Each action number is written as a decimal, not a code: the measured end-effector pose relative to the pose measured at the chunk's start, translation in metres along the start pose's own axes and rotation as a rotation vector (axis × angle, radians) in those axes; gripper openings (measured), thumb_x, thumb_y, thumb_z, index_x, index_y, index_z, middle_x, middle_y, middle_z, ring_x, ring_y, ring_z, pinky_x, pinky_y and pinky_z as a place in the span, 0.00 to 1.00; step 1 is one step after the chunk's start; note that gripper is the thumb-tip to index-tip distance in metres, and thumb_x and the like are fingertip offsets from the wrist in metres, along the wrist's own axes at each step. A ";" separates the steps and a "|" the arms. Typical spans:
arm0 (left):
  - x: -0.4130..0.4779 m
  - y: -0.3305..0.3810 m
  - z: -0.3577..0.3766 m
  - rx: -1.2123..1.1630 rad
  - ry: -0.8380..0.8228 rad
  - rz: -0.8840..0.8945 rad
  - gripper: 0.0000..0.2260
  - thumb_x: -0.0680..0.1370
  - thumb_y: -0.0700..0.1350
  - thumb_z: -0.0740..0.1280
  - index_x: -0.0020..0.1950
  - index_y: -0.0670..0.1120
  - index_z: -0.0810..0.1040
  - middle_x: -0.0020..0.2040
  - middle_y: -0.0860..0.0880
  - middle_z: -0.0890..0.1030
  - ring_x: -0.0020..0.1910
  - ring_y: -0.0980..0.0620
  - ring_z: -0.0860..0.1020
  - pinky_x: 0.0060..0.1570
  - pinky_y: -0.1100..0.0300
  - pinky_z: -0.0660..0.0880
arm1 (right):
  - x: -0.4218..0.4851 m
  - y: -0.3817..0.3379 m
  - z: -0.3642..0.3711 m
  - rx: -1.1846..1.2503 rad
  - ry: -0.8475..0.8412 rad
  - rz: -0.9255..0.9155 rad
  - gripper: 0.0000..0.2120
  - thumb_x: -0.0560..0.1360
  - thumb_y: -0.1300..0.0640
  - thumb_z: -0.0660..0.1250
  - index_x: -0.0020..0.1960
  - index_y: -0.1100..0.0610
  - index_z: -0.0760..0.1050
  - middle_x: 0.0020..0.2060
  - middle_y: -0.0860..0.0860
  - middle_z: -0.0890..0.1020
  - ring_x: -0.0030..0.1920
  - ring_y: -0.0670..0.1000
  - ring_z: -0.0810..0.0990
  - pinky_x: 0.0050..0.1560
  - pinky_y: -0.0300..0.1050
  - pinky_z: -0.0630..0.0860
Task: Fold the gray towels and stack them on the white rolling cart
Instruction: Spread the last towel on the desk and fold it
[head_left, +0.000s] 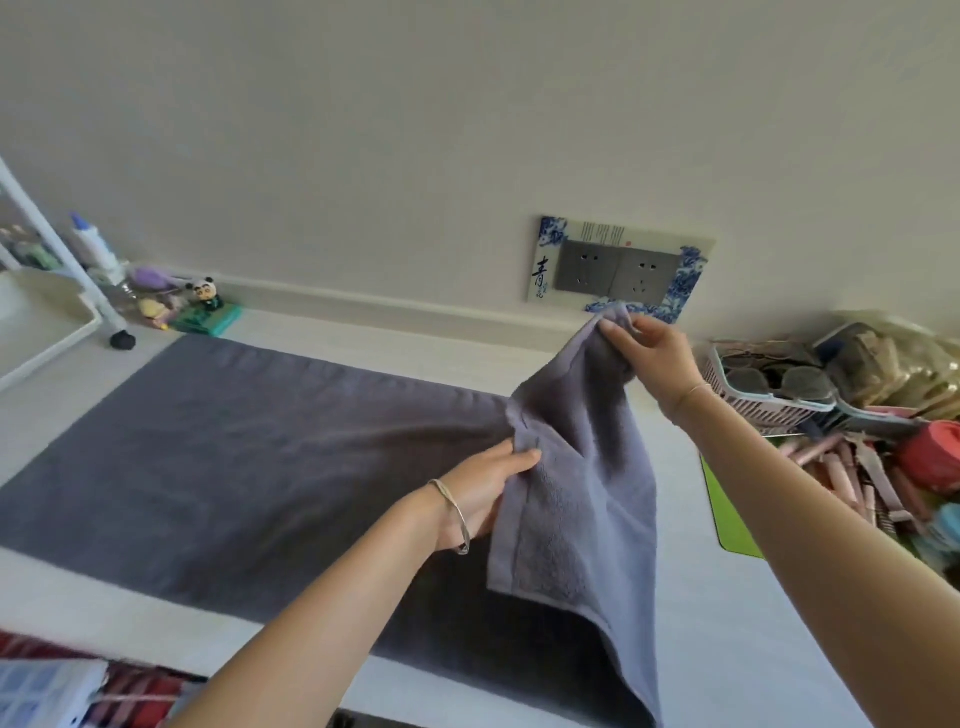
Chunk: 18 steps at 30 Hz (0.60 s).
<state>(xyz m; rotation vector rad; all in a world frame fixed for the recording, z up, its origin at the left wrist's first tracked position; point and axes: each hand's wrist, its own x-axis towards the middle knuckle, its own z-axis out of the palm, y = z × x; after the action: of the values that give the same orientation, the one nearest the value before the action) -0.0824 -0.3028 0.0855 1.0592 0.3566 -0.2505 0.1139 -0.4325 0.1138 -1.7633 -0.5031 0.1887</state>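
Note:
A gray towel (234, 457) lies spread flat across the white table (701, 597). Its right end is lifted off the surface. My right hand (649, 353) pinches the far right corner high above the table, near the wall socket. My left hand (488, 488) grips the towel's edge lower down, and the lifted part hangs below it towards the table's front edge. The white rolling cart (57, 270) stands at the far left, only partly in view, with one black wheel on the table's level.
A panda figure (207, 296) and small toys sit at the back left by the cart. A pink basket (769, 384) and a pile of clutter fill the right side. A green mat (727, 514) lies beside them. A socket plate (618, 267) is on the wall.

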 end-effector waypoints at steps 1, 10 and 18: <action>-0.008 0.013 -0.003 0.000 0.011 0.019 0.13 0.81 0.41 0.58 0.64 0.44 0.73 0.61 0.44 0.78 0.60 0.48 0.77 0.62 0.55 0.71 | 0.002 -0.015 0.011 0.015 -0.013 -0.017 0.11 0.76 0.57 0.68 0.37 0.61 0.75 0.28 0.46 0.76 0.31 0.42 0.71 0.31 0.38 0.69; -0.082 0.098 -0.090 -0.063 0.170 0.156 0.11 0.80 0.40 0.59 0.61 0.39 0.75 0.54 0.41 0.81 0.53 0.47 0.79 0.56 0.58 0.74 | 0.025 -0.120 0.133 0.180 -0.140 -0.050 0.12 0.74 0.57 0.70 0.33 0.55 0.75 0.23 0.41 0.76 0.26 0.38 0.73 0.29 0.30 0.69; -0.143 0.148 -0.201 -0.128 0.224 0.156 0.12 0.78 0.40 0.61 0.59 0.37 0.76 0.53 0.39 0.81 0.54 0.44 0.80 0.55 0.55 0.74 | 0.047 -0.181 0.271 0.156 -0.230 -0.082 0.11 0.72 0.52 0.71 0.41 0.61 0.79 0.34 0.53 0.78 0.35 0.46 0.75 0.37 0.39 0.73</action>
<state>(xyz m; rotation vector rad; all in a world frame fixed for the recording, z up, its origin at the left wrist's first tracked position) -0.1916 -0.0514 0.1736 0.9853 0.4824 0.0306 0.0091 -0.1401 0.2238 -1.5736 -0.7066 0.3658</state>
